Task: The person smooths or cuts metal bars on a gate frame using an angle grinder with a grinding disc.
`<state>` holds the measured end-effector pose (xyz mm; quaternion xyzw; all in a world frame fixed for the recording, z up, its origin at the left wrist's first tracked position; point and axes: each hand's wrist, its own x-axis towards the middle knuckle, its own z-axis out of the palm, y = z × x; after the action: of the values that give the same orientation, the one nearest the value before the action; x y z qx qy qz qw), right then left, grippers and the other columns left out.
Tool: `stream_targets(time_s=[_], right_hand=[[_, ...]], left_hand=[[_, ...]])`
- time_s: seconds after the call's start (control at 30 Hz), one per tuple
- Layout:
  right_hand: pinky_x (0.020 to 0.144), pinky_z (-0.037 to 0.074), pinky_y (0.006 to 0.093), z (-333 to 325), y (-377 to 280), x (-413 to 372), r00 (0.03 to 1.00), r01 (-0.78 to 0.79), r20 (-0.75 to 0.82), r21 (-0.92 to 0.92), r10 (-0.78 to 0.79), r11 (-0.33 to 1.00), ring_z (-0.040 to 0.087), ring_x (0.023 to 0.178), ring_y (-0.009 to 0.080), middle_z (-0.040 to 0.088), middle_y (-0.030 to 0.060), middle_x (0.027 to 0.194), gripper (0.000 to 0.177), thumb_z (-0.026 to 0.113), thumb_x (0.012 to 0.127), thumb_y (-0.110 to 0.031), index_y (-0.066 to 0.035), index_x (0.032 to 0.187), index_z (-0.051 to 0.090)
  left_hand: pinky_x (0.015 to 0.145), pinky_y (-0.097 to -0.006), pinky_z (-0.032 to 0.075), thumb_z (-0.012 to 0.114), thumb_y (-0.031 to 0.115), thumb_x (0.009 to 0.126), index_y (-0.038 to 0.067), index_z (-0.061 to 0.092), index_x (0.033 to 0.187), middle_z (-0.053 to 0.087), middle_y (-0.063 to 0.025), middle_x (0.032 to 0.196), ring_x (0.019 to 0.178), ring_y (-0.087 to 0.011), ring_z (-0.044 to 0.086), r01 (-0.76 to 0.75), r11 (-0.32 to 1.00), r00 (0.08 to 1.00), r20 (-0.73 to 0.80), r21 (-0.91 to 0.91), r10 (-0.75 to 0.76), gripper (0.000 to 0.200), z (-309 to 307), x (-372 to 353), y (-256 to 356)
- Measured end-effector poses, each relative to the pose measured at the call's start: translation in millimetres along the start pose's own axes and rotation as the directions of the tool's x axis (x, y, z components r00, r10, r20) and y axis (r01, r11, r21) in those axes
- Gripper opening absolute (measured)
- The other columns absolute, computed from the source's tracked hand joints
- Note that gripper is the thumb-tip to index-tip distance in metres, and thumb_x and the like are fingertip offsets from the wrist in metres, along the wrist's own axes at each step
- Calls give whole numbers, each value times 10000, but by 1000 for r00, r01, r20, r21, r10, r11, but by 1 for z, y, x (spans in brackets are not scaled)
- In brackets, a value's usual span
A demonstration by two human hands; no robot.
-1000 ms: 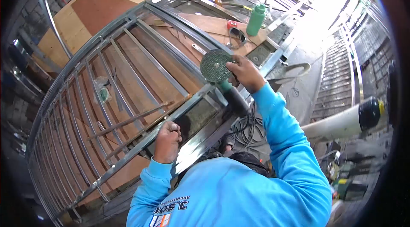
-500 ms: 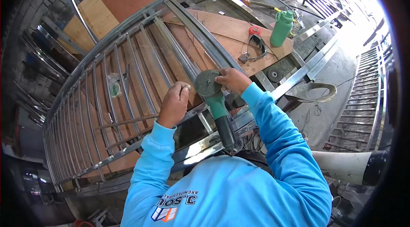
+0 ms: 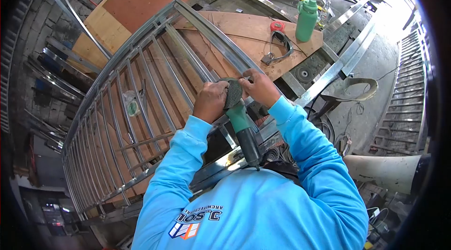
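A green and black angle grinder (image 3: 242, 121) lies between my arms with its handle end toward my body. Its round dark grinding disc (image 3: 233, 96) faces up. My left hand (image 3: 210, 101) is closed at the left edge of the disc, with thumb and fingers pressed to it. On the opposite edge, my right hand (image 3: 261, 89) pinches the disc between thumb and fingers. The fingertips partly cover the disc's top. Beneath the hands is a curved metal frame with bars (image 3: 181, 48).
Brown boards (image 3: 221, 24) lie under and beyond the frame. On them are a green bottle (image 3: 307, 20), a red tape measure (image 3: 277, 26) and dark-strapped eyewear (image 3: 282, 43). A loose disc (image 3: 304, 74) lies right of my right hand. A barred metal panel (image 3: 399, 95) is farther right.
My left hand has moved right, from beside the disc onto its left edge. My right hand stays at the disc, its fingers slightly shifted. The camera view has shifted a little.
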<state>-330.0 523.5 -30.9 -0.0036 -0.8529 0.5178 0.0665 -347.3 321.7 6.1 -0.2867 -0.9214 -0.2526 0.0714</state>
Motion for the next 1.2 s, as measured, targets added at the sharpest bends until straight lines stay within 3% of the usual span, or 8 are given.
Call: stream_targets(time_s=[0.1, 0.2, 0.4, 0.43, 0.63, 0.87, 1.1, 1.2], right_hand=[[809, 537, 417, 3, -3, -7, 997, 67, -21, -23, -68, 997, 700, 895, 359, 708, 226, 957, 344, 658, 925, -263, 10, 1133, 639], [847, 531, 453, 5, -4, -9, 998, 65, 7, 15, -65, 998, 678, 960, 402, 696, 251, 1015, 350, 657, 913, -262, 20, 1119, 636], [844, 533, 457, 10, -14, -9, 969, 222, -85, -134, -234, 966, 672, 953, 400, 698, 229, 1014, 315, 661, 882, -209, -10, 1126, 651], [831, 539, 450, 9, -18, -8, 953, 272, -87, -179, -291, 945, 675, 942, 392, 700, 222, 1014, 310, 664, 874, -198, -14, 1124, 656], [886, 524, 465, 20, -35, 7, 910, 408, 227, -339, -347, 848, 672, 973, 381, 708, 208, 987, 316, 653, 810, -221, -39, 1063, 703], [850, 537, 461, 36, -22, 33, 856, 462, 447, -439, -259, 771, 663, 953, 373, 679, 177, 938, 251, 649, 774, -183, -72, 978, 746], [812, 556, 442, 27, -45, 26, 834, 548, 456, -615, -312, 567, 677, 943, 337, 680, 129, 1009, 226, 672, 760, -187, -116, 957, 756], [811, 555, 442, 24, -44, 31, 765, 629, 556, -539, -324, 560, 677, 938, 337, 680, 135, 1011, 219, 669, 768, -177, -139, 964, 758]], left_hand=[[905, -440, 512, 677, 137, 867, 74, 724, 1048, 719, -138, 1066, 1013, -355, 643, -188, 977, 980, -52, 102, 193, 198, 8, -11, -9], [920, -437, 504, 699, 142, 851, 76, 737, 1002, 726, -119, 1053, 1011, -353, 639, -159, 984, 982, -87, 79, 165, 169, 8, -13, -9], [945, -428, 493, 735, 129, 829, 119, 508, 1403, 704, -98, 1096, 1006, -326, 618, 115, 984, 992, 75, -137, -105, 617, -9, -3, -6], [935, -409, 492, 743, 118, 823, 148, 307, 1540, 691, -92, 1115, 990, -294, 602, 114, 987, 985, 144, -112, -98, 840, -10, -2, -12], [1009, -448, 438, 732, 138, 801, 127, 275, 1569, 676, -143, 1163, 1097, -378, 576, 298, 875, 954, 139, -382, -265, 894, 0, -4, -17], [1015, -451, 434, 721, 171, 819, 41, 447, 1454, 635, -190, 1206, 1132, -371, 564, 268, 943, 948, -122, -199, -295, 704, -16, -45, -16], [908, -403, 511, 705, 171, 859, 17, 558, 1336, 632, -170, 1135, 1006, -289, 623, 378, 867, 904, -75, -326, -422, 522, -9, -99, -7], [874, -383, 531, 689, 174, 880, 9, 574, 1314, 636, -168, 1130, 963, -273, 648, 392, 843, 888, -87, -369, -451, 478, -13, -121, -3]])
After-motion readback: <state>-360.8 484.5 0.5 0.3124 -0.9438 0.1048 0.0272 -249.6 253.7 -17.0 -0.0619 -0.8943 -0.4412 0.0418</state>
